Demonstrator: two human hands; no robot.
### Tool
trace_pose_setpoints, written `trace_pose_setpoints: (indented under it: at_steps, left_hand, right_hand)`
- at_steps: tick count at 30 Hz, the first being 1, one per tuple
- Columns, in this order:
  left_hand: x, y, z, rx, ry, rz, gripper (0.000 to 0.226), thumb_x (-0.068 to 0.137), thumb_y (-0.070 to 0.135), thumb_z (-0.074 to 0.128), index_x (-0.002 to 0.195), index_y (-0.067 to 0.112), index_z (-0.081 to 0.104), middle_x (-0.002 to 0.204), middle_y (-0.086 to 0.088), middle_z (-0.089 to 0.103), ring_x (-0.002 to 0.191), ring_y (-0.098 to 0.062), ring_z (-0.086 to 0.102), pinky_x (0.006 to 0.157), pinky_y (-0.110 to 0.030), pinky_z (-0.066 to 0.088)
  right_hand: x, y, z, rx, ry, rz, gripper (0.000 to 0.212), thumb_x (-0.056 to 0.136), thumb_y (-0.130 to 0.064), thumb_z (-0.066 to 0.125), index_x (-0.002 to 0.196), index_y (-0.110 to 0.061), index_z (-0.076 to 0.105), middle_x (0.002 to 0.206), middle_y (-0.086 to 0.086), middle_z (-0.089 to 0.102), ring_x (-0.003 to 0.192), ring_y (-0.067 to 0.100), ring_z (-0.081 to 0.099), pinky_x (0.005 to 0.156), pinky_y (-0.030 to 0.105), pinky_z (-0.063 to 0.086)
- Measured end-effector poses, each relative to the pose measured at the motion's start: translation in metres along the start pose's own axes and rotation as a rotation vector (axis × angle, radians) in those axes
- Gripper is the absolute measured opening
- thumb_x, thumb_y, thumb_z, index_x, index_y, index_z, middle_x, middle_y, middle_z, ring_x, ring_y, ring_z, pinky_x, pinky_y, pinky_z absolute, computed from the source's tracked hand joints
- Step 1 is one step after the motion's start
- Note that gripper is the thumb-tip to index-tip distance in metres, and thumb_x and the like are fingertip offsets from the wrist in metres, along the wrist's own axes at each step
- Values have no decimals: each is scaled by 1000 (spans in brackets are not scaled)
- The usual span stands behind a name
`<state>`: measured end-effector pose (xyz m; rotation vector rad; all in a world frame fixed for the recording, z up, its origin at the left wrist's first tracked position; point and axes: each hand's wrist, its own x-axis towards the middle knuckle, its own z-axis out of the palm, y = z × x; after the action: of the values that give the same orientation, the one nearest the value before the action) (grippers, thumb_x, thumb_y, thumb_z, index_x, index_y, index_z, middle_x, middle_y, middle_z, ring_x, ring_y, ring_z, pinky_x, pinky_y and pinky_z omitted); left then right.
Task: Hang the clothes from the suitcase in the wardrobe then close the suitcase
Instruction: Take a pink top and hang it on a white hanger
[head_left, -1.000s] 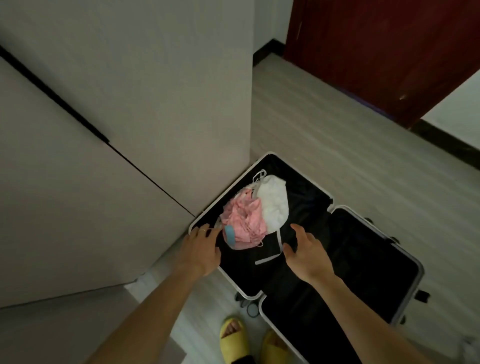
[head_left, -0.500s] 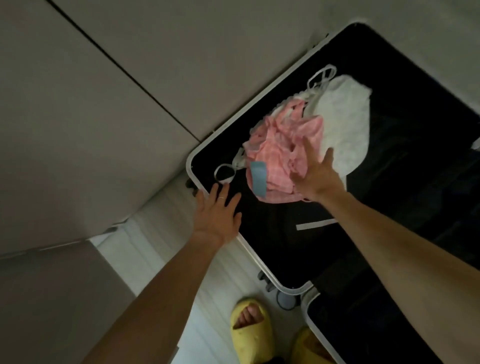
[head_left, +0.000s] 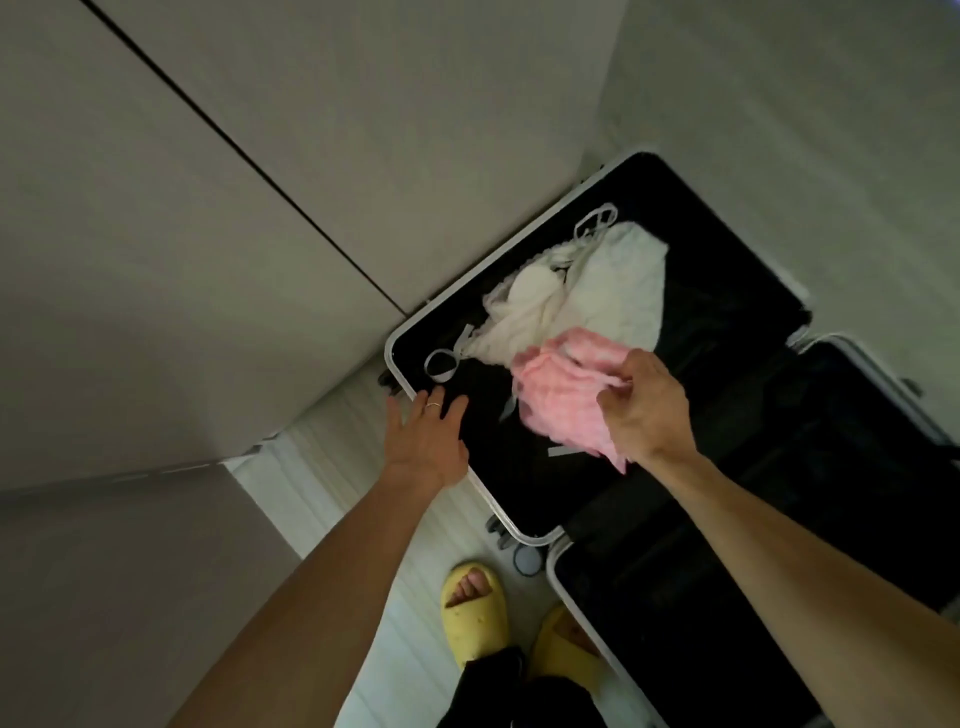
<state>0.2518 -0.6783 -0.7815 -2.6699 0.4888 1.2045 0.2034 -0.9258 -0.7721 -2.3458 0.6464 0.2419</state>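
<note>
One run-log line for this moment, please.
stage: unpacking | suitcase: open | right hand: grips pink garment | left hand: open, by suitcase rim | white garment: lies in suitcase

This is looking like a room in a private home, most probably a bedroom or a dressing corner. A suitcase (head_left: 727, 249) is lying open on the floor (head_left: 332, 467), and the floor is showing pale planks with a wood pattern. Directly beside the suitcase, along its far-left edge, tall flat beige panels with one thin dark seam are standing; they are looking like the doors of a built-in wardrobe (head_left: 363, 130). Over the black lining of the suitcase, a pink garment (head_left: 561, 400) and a white garment (head_left: 613, 291) are showing. Just near the suitcase's closest corner, the person is wearing soft yellow slippers (head_left: 475, 618), which is fitting for indoor home life.
</note>
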Motion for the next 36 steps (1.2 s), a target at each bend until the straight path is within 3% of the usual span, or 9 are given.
trace_pose_setpoints:
  at_steps: [6, 11, 14, 16, 19, 21, 23, 32, 36]
  left_hand:
    - [-145, 17, -157, -181, 150, 14, 70, 96, 38, 47, 157, 29, 12, 164, -7, 15, 151, -27, 15, 120, -54, 15]
    - [-273, 21, -249, -411, 238, 89, 86, 86, 34, 58, 156, 36, 8, 158, -8, 30, 139, -31, 38, 111, -47, 35]
    - [-359, 22, -287, -535, 328, 167, 96, 82, 24, 64, 156, 42, 5, 159, -6, 28, 139, -30, 39, 110, -45, 38]
    - [-409, 23, -301, -523, 388, 205, 89, 80, 27, 65, 153, 45, 18, 160, -2, 29, 139, -27, 39, 110, -42, 39]
    - [-485, 31, -304, -406, 404, 150, 39, 78, 46, 52, 112, 31, 62, 130, -2, 59, 120, -28, 57, 92, -34, 49]
    - [-535, 38, -292, -552, 404, 85, 30, 78, 49, 45, 85, 24, 58, 103, -5, 68, 97, -31, 64, 77, -32, 51]
    - [-573, 42, -277, -696, 478, 53, 22, 86, 43, 50, 77, 23, 50, 95, -7, 68, 91, -32, 63, 74, -32, 50]
    - [-717, 26, -154, -883, 634, -52, 12, 88, 25, 58, 84, 15, 63, 75, 5, 63, 75, -23, 58, 61, -19, 40]
    - [-765, -5, -103, -935, 655, -115, 18, 92, 28, 57, 100, 20, 71, 96, 3, 72, 89, -16, 63, 74, -26, 44]
  right_hand:
    - [-83, -116, -179, 112, 28, -105, 31, 73, 11, 50, 68, -19, 45, 67, -6, 52, 62, 10, 50, 55, 22, 37]
    - [-159, -199, -296, 236, 6, -157, 41, 66, 18, 41, 62, -23, 43, 56, -14, 49, 54, 3, 43, 50, 15, 31]
    - [-207, -243, -355, 256, 6, -211, 36, 65, 20, 38, 63, -14, 47, 56, -11, 47, 53, 1, 43, 50, 14, 31]
    - [-233, -265, -382, 269, -6, -262, 28, 65, 20, 39, 64, -6, 50, 56, -9, 48, 51, 0, 43, 48, 12, 31]
    - [-276, -285, -412, 260, -41, -317, 29, 65, 19, 41, 63, -9, 52, 52, -15, 51, 51, -1, 44, 49, 13, 32]
    - [-308, -292, -426, 223, -70, -355, 34, 67, 17, 42, 62, -14, 52, 53, -16, 54, 52, -3, 47, 50, 12, 34]
    - [-331, -293, -432, 179, -68, -373, 31, 69, 14, 44, 62, -15, 53, 57, -11, 55, 54, -4, 49, 50, 11, 36]
    - [-444, -295, -371, -110, -381, -464, 30, 73, 8, 46, 66, -20, 54, 73, -5, 58, 76, 19, 58, 58, 17, 37]
    - [-504, -311, -321, -391, -450, -636, 24, 75, -20, 62, 98, -23, 65, 108, -5, 50, 109, 18, 47, 89, 25, 40]
